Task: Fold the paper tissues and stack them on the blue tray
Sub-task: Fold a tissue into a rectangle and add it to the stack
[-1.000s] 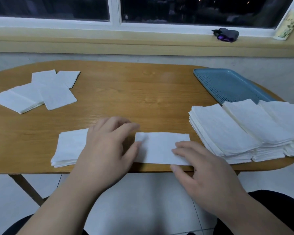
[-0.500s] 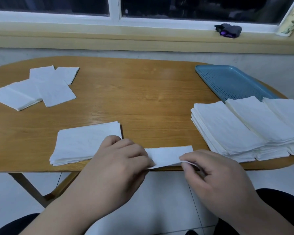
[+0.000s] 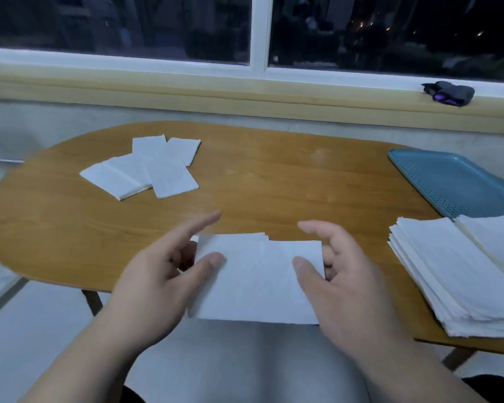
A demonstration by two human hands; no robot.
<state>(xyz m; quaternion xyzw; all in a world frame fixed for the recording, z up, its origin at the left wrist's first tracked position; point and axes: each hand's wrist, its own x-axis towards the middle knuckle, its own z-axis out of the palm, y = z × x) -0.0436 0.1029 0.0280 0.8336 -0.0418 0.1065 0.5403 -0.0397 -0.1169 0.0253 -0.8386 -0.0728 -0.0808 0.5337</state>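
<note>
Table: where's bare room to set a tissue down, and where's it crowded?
Free: the wood of the table between the loose tissues and the blue tray; the near-left corner in front of those tissues; the tray's visible floor. Crowded: the right edge under the tissue stacks, and front centre, where left hand and right hand hold a tissue.

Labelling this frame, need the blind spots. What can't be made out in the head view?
Head view:
- blue tray: right side cut by frame edge, near end under the tissue stack.
- tissue stack: runs off right edge; count unreadable.
- left hand, right hand: lower fingers hidden behind the held tissue.
- small pile behind it: mostly covered.
- dark object on sill: too small, dim.
</note>
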